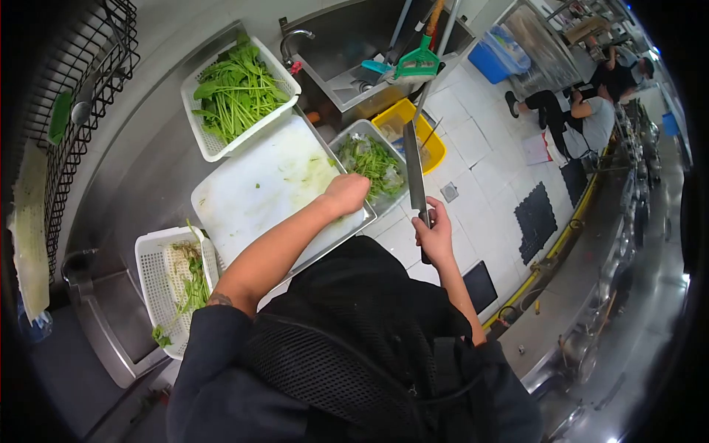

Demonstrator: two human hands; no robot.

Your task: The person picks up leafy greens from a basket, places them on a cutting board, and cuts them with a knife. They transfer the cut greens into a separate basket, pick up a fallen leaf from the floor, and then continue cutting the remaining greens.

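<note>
My right hand [436,235] grips the handle of a large kitchen knife [416,170], its blade pointing away from me over the floor. My left hand [347,194] is closed in a fist at the right edge of the white cutting board [255,188]; whatever its fingers hold, if anything, is hidden. Green scraps and wet stains lie on the board. Just beyond that hand, a grey bin [402,193] below the counter edge holds leafy green trimmings [373,164]. A white basket [209,148] behind the board is heaped with long-stemmed leafy greens [240,92].
Another white basket [151,269] at the left holds a few greens with roots. Behind stand a sink [347,44], a green dustpan [419,63] and a yellow tub [436,153]. People [591,118] are at the far right, near a steel counter [550,325].
</note>
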